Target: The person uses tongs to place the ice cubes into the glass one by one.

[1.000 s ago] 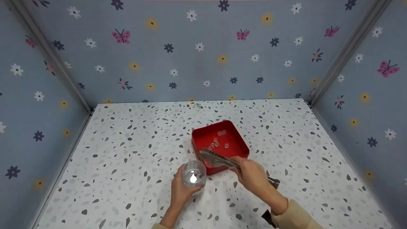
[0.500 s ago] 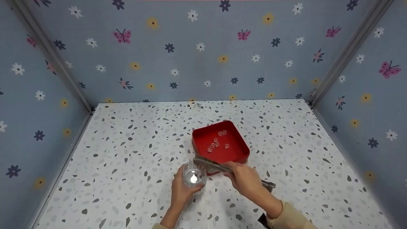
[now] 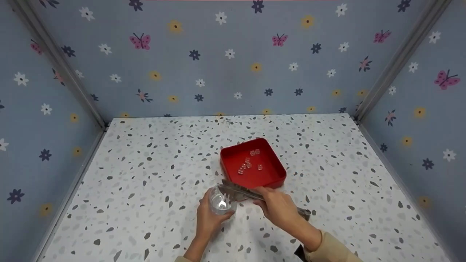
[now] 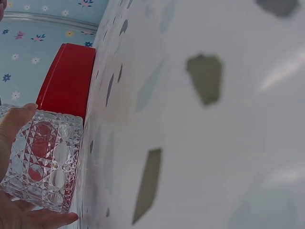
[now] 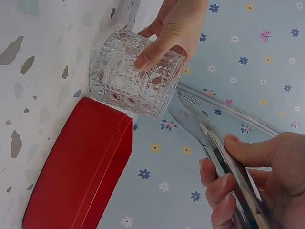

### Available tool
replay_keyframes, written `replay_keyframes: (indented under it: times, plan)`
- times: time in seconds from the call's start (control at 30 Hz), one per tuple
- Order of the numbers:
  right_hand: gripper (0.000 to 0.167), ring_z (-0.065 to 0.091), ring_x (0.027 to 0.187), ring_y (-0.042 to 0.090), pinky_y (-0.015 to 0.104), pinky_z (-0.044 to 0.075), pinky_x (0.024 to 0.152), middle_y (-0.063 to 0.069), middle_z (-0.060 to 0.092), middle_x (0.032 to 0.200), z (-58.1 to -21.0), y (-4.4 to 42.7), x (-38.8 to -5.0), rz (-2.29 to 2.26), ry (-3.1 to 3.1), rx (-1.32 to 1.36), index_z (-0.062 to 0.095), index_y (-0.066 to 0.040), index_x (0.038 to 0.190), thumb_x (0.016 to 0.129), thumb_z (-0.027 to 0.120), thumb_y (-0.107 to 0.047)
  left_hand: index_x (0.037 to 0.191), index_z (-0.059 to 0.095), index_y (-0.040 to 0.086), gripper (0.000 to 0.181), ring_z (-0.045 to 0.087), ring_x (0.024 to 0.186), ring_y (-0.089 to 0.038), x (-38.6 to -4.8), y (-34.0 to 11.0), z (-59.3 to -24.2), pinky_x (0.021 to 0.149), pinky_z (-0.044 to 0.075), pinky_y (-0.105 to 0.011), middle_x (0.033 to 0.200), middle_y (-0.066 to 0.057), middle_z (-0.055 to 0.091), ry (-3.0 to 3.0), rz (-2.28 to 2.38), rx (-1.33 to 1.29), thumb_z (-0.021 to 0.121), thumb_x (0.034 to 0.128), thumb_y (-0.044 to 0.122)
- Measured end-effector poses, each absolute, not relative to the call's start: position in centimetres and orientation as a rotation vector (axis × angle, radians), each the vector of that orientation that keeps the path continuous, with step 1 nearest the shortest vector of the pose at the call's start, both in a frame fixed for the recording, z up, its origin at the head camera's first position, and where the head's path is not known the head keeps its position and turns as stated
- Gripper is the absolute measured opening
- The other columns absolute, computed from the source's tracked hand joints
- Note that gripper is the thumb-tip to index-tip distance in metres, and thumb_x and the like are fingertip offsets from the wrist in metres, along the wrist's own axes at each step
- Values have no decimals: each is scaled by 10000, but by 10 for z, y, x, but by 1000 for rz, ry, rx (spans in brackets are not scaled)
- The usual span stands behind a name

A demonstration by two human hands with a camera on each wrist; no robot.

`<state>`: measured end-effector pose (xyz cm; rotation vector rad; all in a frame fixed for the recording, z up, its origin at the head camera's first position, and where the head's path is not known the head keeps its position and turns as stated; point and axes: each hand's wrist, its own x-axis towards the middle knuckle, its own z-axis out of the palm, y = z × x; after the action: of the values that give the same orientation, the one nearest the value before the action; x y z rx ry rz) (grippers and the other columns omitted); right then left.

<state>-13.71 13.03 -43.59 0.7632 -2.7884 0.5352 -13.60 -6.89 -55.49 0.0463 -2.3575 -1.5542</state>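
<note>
Tongs (image 3: 244, 191) slant forward-left from the right hand (image 3: 279, 208), pointing toward the glass (image 3: 220, 204).

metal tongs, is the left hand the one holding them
No, the right hand grips the metal tongs, while the left hand holds the glass.

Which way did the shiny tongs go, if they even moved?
Yes. Against the red tray in the head view, the tongs moved left and down; their tips were over the tray and are now at the rim of the glass.

text: none legible | labels, brands: none legible | numbers, signs: none legible
</note>
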Motion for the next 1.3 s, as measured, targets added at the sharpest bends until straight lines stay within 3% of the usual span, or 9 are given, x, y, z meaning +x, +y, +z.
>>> replay_keyframes:
  times: [0.37,0.67,1.3]
  plan:
    - [308,603,705,213,362,499,532,51,624,884,-438,134,-139,579,-2764,805,591,-111,1063,783,667,-215,1262,410,28,935,467,1108,-230,-136,-69,-556,990,323,-372,1196,-85,525,-2347,-1554,37,865,477,252]
    - [320,587,681,173,330,494,526,40,609,873,-437,140,-142,618,-2759,778,570,-108,1072,784,669,-207,1270,402,32,940,460,1120,-199,-136,-69,-557,1001,316,-331,1208,-65,519,-2373,-1539,41,863,479,242]
    - [344,544,626,153,316,472,513,42,591,821,-437,158,-160,613,-2738,696,557,-77,1078,785,669,-218,1268,405,14,955,472,1103,-259,-135,-69,-556,974,347,-382,1210,-119,515,-2370,-1519,53,868,461,227]
